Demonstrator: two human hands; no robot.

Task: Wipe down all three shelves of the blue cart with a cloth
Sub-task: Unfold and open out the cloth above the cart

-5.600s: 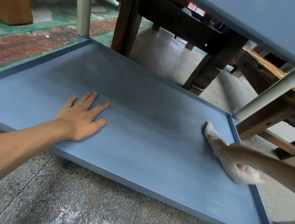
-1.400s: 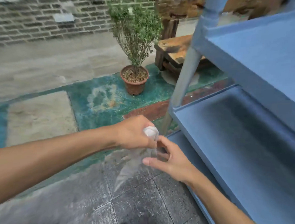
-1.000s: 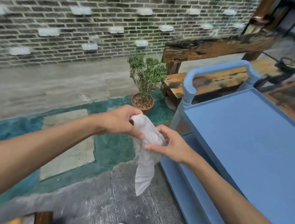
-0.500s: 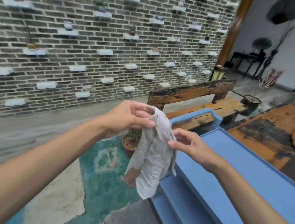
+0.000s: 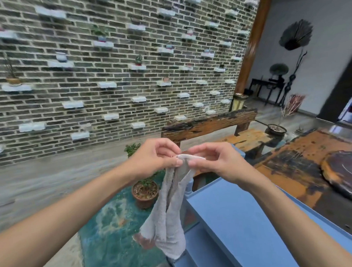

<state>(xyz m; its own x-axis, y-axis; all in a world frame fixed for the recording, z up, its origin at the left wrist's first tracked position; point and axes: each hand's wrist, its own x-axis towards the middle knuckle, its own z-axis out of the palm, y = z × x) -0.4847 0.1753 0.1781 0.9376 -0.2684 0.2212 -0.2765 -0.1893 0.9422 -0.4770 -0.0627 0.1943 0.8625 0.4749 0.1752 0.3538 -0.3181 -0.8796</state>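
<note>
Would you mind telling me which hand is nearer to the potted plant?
Left. The left hand pinches the cloth almost directly above the potted plant; the right hand holds it further right, over the blue cart.

cart (image 5: 235,221) cut off, wall pots (image 5: 62,56) blurred

A dark brick wall (image 5: 111,61) fills the background, studded with small white ledges (image 5: 106,85), some carrying tiny potted plants. Below it the floor (image 5: 52,175) is grey stone, with a patch painted teal (image 5: 115,233) where a terracotta pot (image 5: 145,193) holds a small shrub. A weathered wooden bench (image 5: 209,123) stands near a brown pillar (image 5: 251,39). To the right lies a worn orange-and-black tabletop (image 5: 305,160), and beyond it a pale grey wall (image 5: 328,46) with dark fan-shaped decorations.
</note>
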